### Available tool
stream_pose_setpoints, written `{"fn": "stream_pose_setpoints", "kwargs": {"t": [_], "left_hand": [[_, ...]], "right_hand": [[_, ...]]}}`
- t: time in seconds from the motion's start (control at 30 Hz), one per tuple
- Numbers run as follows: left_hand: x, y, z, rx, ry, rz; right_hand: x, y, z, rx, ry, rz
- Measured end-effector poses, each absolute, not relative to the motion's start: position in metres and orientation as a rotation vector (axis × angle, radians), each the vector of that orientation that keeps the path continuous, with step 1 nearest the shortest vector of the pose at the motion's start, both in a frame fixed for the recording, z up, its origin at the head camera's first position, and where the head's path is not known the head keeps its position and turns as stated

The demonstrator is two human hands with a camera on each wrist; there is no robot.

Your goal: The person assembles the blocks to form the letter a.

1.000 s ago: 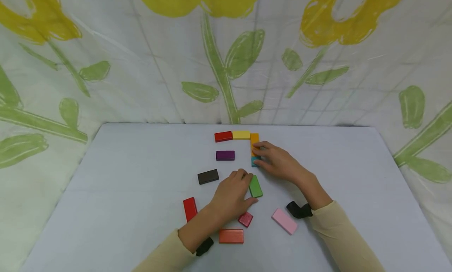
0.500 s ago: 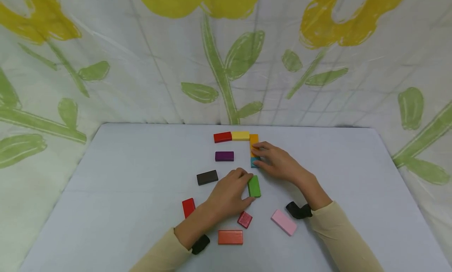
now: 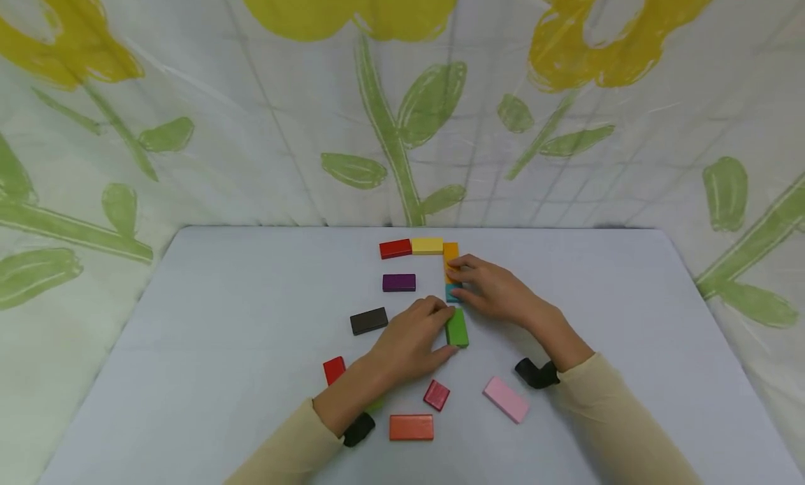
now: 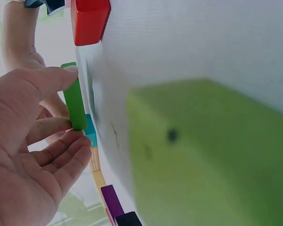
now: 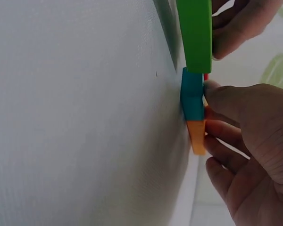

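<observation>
My left hand [image 3: 411, 338] pinches a green block [image 3: 457, 328] by its two ends, thumb at the near end and fingers at the far end. In the right wrist view a gap with a shadow shows between this block and the table. Just beyond it lies a blue block [image 5: 192, 94], end to end with an orange block [image 5: 196, 136]. My right hand [image 3: 499, 289] rests on these two, its thumb on the blue block and its fingertips on the orange one. A yellow block [image 3: 428, 246] and a red block [image 3: 395, 249] continue the line leftward from the orange block's far end.
Purple [image 3: 399, 283] and black [image 3: 369, 321] blocks lie left of the line. Nearer are another red block [image 3: 335, 370], a small dark-pink block [image 3: 437, 395], a coral block [image 3: 411, 427] and a pink block [image 3: 506, 400]. A light-green block [image 4: 203, 155] lies under my left wrist.
My left hand has straightened the green block and moved it slightly away from me, closer to the blue block. My right hand has stayed on the blue and orange blocks.
</observation>
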State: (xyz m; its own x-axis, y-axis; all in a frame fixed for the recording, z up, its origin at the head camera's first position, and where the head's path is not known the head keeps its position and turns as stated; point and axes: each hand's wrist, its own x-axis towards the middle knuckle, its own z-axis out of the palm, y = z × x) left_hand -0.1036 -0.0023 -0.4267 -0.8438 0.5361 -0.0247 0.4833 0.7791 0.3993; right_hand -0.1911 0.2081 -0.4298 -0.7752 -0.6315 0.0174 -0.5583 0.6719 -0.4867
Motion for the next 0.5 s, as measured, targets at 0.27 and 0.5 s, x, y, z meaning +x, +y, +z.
{"fn": "stream_pose_setpoints", "kwargs": {"t": [0.27,0.5], "left_hand": [[-0.102,0.0,-0.429,0.9,2.876,0.385],[-0.089,0.004,-0.424,1.119,2.934,0.049]], "right_hand": [[-0.192,0.208,-0.427,-1.022,2.719,-0.681],[-0.193,0.207,-0.426,-1.024,2.719,-0.686]]}}
